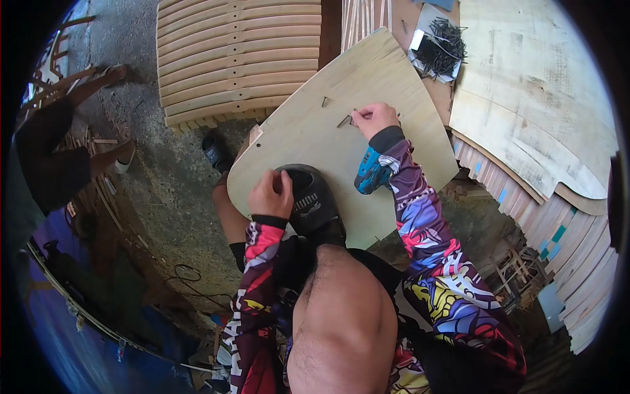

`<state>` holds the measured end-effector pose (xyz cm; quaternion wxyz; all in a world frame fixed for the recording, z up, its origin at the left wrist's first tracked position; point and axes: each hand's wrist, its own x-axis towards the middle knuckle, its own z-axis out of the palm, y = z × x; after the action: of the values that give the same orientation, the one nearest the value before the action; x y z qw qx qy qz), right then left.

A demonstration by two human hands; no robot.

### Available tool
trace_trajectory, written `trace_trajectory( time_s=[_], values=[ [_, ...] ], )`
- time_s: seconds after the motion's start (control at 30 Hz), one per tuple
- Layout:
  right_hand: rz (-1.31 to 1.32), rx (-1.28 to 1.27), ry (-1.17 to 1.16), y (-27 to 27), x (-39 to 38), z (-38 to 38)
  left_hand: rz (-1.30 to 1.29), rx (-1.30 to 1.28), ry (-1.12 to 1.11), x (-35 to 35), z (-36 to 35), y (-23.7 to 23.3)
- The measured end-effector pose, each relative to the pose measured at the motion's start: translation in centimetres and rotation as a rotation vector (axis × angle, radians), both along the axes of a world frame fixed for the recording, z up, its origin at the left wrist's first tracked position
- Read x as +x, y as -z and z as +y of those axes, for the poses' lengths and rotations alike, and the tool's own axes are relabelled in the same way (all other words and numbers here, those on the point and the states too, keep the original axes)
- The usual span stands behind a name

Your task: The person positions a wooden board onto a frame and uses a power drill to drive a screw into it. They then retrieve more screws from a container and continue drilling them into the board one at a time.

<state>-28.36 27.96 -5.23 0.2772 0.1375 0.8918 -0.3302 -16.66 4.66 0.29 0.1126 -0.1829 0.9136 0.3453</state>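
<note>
A pale plywood panel (298, 125) lies in front of me, with my foot in a black slipper (314, 203) resting on it. My right hand (377, 120) is over the panel, its fingertips pinched at a thin, bent-looking metal piece (344, 121). Another small metal piece (324, 102) stands on the panel further left. A blue cordless drill (371, 172) sits below my right wrist, partly behind the sleeve. Beside the slipper, my left hand (270, 196) has curled fingers with thumb and fingertips together; anything between them is too small to make out.
A stack of curved wooden slats (239, 56) stands at upper left. An open box of black screws (441, 49) sits at upper right beside a large plywood sheet (525, 85). Wooden strips (558, 243) line the right. Another person's leg (92, 85) shows at left over the concrete floor (164, 197).
</note>
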Motion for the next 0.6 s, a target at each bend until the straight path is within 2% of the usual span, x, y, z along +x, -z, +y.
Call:
trace_trajectory(
  time_s=[0.1,0.2,0.27,0.43,0.5,0.53,0.6],
  values=[
    [-0.049,0.019,0.014,0.9,-0.4,0.2,-0.125,0.067,0.105,-3.8,0.6,-0.2],
    [-0.080,0.005,-0.008,1.0,-0.2,-0.2,-0.062,0.140,0.310,-6.4,2.2,1.3],
    [0.037,0.014,-0.090,0.6,0.3,-0.8,-0.054,0.155,0.310,-7.3,4.1,3.2],
    [0.048,-0.029,-0.025,0.3,1.1,-1.5,-0.108,0.197,0.236,-8.2,6.3,5.0],
    [0.082,-0.021,0.006,0.5,1.4,-1.9,0.108,0.158,0.095,-8.8,6.3,5.2],
    [0.085,-0.033,0.041,0.4,1.5,-2.0,0.039,0.126,0.064,-9.3,6.3,4.8],
    [0.096,-0.043,0.060,0.3,1.8,-2.1,0.059,0.111,0.140,-10.4,6.3,4.9]
  ],
)
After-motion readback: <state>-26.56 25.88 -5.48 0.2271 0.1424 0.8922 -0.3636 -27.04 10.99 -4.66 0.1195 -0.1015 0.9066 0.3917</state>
